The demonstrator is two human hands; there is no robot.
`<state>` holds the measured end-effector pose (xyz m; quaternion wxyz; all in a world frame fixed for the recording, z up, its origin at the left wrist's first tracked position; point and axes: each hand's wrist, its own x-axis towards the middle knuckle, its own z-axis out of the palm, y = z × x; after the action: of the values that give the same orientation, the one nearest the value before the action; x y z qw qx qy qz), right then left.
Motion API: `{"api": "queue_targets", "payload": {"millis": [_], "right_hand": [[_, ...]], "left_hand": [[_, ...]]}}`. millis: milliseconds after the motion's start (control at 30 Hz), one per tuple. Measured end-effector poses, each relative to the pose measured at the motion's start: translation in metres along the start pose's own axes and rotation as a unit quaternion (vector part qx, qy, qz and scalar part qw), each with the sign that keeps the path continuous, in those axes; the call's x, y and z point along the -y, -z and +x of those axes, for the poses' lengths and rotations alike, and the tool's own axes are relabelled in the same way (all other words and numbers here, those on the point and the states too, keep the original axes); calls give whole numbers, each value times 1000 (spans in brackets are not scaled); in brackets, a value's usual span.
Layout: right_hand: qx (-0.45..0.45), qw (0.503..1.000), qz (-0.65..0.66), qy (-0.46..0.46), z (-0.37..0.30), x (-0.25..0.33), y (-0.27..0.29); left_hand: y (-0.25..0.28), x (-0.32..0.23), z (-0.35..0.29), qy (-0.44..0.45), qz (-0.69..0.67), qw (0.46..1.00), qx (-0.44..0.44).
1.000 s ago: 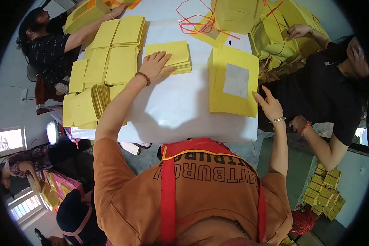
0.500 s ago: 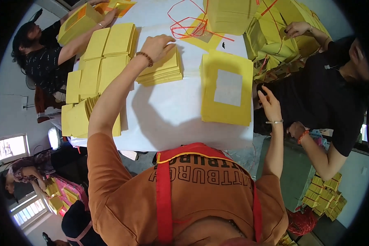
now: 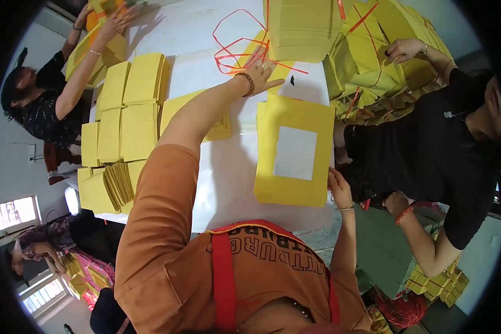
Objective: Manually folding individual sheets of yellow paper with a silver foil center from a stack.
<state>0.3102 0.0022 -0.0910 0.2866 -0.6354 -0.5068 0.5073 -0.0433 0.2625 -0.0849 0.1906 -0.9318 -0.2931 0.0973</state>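
My left hand (image 3: 260, 73), a beaded bracelet at its wrist, stretches to the far middle of the table. Its fingers are spread beside a yellow sheet (image 3: 284, 70) and a tangle of red strap (image 3: 228, 60); whether it touches them I cannot tell. My right hand (image 3: 340, 188) is at the right side of a neat yellow paper stack (image 3: 266, 150), its fingers loosely bent by the stack's edge, holding nothing visible. A white rectangular label (image 3: 296, 153) lies on top of that stack. Under my left forearm sits a lower yellow paper stack (image 3: 175, 106), partly hidden.
Several yellow paper stacks (image 3: 141, 131) stand in rows on the left. A tall yellow block (image 3: 303, 33) is at the far side, beside large strapped yellow bundles (image 3: 356, 67). A co-worker in black (image 3: 428, 150) is close on the right; another (image 3: 44, 83) works at the far left.
My left hand has moved right and away from the lower stack, toward the red strap. My right hand has come down to the labelled stack's edge. The whole view has shifted slightly.
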Motion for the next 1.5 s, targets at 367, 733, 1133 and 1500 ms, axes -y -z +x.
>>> {"api": "queue_targets", "payload": {"millis": [367,733,1133,1500], "right_hand": [[9,994,105,-11,19,-4,1],[-166,923,-164,306,139,181,38],[-229,435,-647,583,291,273,-55],[-173,449,-648,590,302,281,-47]], "left_hand": [[8,10,7,-21,-36,999,12],[1,5,16,67,-56,992,-93],[10,31,20,26,-110,985,-133],[54,42,-5,-66,-81,976,-189]]}}
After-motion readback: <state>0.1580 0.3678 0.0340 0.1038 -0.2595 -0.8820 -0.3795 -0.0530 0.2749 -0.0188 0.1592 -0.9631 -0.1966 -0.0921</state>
